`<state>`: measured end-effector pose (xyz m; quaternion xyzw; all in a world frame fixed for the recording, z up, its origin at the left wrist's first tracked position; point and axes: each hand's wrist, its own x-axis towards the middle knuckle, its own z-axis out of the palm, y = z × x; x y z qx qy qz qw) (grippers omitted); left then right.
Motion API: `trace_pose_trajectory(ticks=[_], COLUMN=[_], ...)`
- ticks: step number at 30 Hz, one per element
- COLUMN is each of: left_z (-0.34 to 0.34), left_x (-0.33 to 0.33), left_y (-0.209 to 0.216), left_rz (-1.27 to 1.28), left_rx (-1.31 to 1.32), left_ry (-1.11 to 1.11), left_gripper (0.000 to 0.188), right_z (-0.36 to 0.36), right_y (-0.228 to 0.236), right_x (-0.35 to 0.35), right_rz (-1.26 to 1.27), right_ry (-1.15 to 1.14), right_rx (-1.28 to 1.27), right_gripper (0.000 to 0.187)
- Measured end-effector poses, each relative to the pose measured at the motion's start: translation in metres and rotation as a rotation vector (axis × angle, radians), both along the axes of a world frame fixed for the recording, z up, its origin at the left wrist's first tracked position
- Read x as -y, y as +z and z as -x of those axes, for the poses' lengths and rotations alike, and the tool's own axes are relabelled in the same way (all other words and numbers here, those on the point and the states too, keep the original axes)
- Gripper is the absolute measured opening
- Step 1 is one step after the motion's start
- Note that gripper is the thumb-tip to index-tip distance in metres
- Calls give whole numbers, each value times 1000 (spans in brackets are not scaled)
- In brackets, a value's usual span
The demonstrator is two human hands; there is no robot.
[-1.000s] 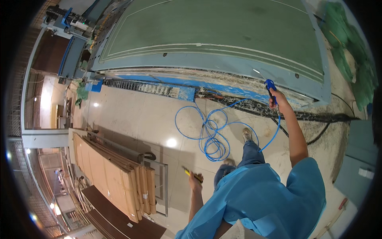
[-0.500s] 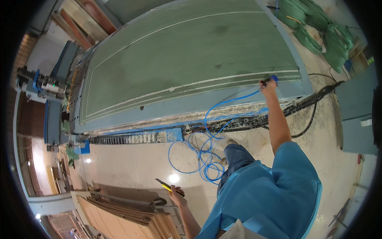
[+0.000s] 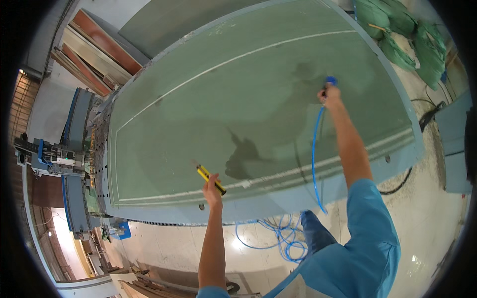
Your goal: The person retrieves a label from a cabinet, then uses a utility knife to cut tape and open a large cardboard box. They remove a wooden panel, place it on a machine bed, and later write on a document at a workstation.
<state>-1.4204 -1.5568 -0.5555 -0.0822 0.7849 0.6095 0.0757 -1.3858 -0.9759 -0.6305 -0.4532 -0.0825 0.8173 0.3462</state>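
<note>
A yellow and black utility knife (image 3: 203, 173) is gripped in my left hand (image 3: 212, 191), its blade end pointing away to the upper left, above the near part of a green tabletop (image 3: 223, 94) on a large machine bed. My right hand (image 3: 331, 94), arm stretched out, is closed around a blue and black air blow gun (image 3: 330, 81) over the right half of the green surface. From its lower end a blue air hose (image 3: 314, 154) runs down across the bed's near edge. Pale dusty grooves line the green surface.
More blue hose lies in coils (image 3: 290, 243) on the tiled floor beside my leg. A machine gantry (image 3: 64, 156) stands at the bed's left end. Boards (image 3: 97, 54) lean at the far left. Green sacks (image 3: 430, 52) lie at the far right, and a grey cabinet (image 3: 454, 144) stands nearer.
I have come closer to the bed. My left hand with the utility knife has moved from over the floor to above the green surface; the blow gun has moved inward from the near edge.
</note>
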Motion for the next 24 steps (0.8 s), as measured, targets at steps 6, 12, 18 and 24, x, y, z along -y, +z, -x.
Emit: trace_pose_trajectory(ticks=[6,12,18,24], left_z=[142,148,153,147], left_x=[-77,-87,-86,-91], left_y=[-55,-83,-79,-84], left_rz=[364,659,745,367], left_rx=[-233,-381,-425,-251], left_ry=[-183,-102,-149,-32], left_gripper=[49,48,45,60], right_z=[87,290,448,396], right_y=[-16,-35,-8,-2], right_x=[-110,-102,21,-1], right_rz=[-126,-318,-524,-1203], right_ry=[-327,172,829,885], right_rx=[212,180,126,-36], right_gripper=[21,21,27,27])
